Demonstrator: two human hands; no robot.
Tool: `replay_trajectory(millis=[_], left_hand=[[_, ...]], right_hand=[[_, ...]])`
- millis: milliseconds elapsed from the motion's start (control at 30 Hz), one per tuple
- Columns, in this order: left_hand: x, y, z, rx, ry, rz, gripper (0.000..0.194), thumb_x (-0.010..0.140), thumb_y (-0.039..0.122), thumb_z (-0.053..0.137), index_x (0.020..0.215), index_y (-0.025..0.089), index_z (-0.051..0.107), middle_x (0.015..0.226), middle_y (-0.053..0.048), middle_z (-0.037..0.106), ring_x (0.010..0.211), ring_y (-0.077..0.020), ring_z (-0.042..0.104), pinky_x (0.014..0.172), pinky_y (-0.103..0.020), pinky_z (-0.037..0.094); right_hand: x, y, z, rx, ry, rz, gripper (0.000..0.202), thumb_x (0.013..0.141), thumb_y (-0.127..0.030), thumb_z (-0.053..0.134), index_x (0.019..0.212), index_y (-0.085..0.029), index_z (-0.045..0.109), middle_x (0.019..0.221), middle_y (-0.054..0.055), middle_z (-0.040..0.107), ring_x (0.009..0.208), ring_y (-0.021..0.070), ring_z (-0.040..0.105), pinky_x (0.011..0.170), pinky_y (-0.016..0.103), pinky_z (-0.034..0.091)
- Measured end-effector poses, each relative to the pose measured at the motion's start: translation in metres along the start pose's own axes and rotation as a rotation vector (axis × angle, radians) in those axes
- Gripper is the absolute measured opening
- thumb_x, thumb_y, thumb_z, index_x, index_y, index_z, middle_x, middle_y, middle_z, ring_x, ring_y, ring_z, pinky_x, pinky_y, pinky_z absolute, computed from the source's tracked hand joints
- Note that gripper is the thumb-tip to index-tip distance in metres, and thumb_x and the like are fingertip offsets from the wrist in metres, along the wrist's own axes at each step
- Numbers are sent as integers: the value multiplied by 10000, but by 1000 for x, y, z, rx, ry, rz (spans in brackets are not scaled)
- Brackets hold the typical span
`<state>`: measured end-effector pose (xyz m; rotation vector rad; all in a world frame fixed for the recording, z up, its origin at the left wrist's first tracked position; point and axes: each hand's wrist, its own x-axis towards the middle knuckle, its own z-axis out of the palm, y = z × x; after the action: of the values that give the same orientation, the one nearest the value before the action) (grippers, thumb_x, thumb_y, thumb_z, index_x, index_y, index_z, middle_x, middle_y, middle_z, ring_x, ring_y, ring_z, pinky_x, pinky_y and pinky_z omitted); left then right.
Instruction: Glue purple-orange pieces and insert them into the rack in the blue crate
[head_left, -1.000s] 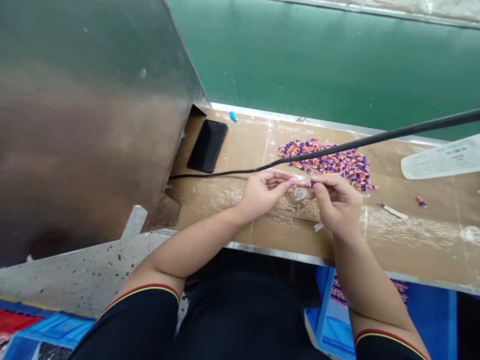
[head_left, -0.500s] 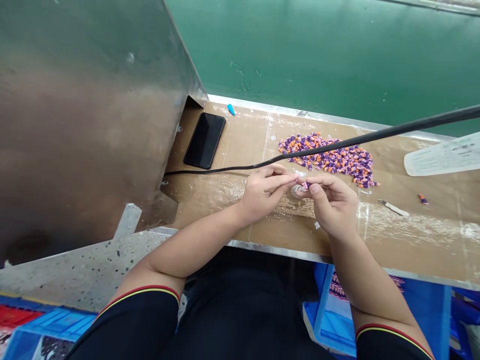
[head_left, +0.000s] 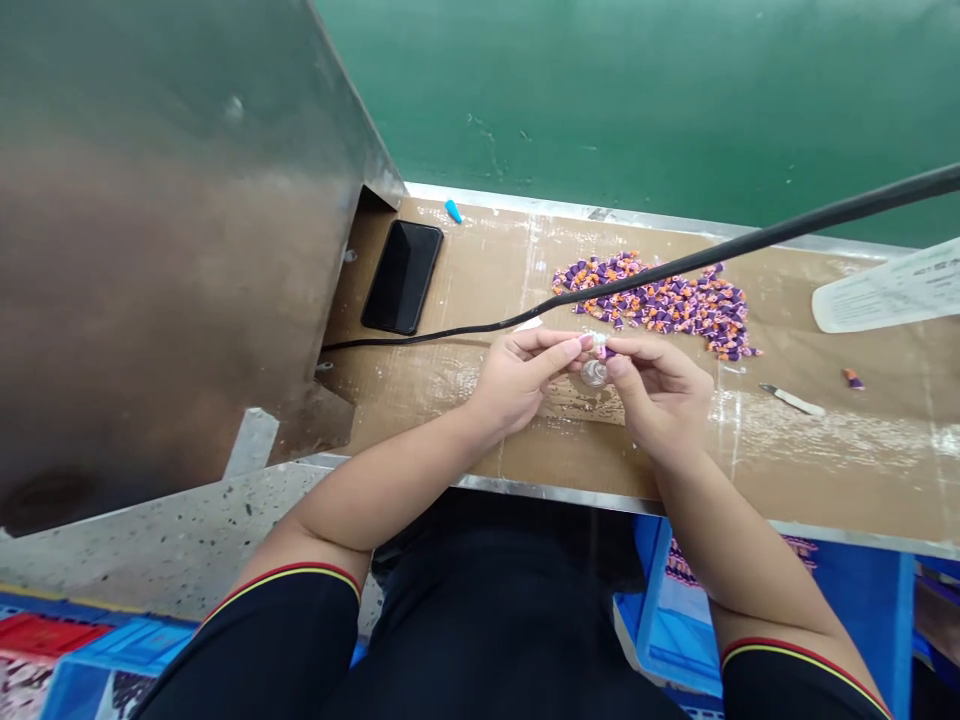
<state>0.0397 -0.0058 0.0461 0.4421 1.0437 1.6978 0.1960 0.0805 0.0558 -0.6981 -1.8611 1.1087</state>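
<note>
My right hand [head_left: 670, 398] pinches a small purple-and-pink piece [head_left: 606, 353] between thumb and forefinger. My left hand [head_left: 517, 378] is closed in a pinch right beside it; what its fingertips hold, if anything, is mostly hidden. A bit of white [head_left: 598, 339] shows between the two sets of fingertips. Just below them is a clear round object [head_left: 594, 373], partly covered by the fingers. Beyond the hands lies a heap of small purple, orange and pink pieces [head_left: 679, 310] on the brown-covered table [head_left: 480, 250].
A black cable [head_left: 667, 272] crosses above the table and part of the heap. To the left are a phone [head_left: 403, 277], a blue tip [head_left: 453, 211] and a large metal panel [head_left: 172, 230]. At right lie a knife [head_left: 793, 399], one loose piece [head_left: 853, 379] and a whitish container [head_left: 885, 290].
My fingertips have come closer together around the small piece, and white now shows between them. The clear round object is more exposed. The whole view has shifted slightly.
</note>
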Motion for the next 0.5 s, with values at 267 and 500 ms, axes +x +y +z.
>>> replay_trajectory(millis=[267,500], left_hand=[[-4,4,4,-81,13,-41,379,687,535,1102,883,267,921,918,-30,869,817,-110,761,843,-251,673],[-6,1,4,-28,-8,32,341,753,557,1066,901,287,920,973,-33,879,910,-140,798,944,-302,689]], right_hand=[[-6,-1,9,-85,37,-139,95,1046,-326,809,1119,-311,868,1047,47,900,898,233,862,769,402,722],[-6,-1,9,-80,44,-150,114,1063,-334,806,1154,-332,873,1054,34,899,901,228,864,779,402,723]])
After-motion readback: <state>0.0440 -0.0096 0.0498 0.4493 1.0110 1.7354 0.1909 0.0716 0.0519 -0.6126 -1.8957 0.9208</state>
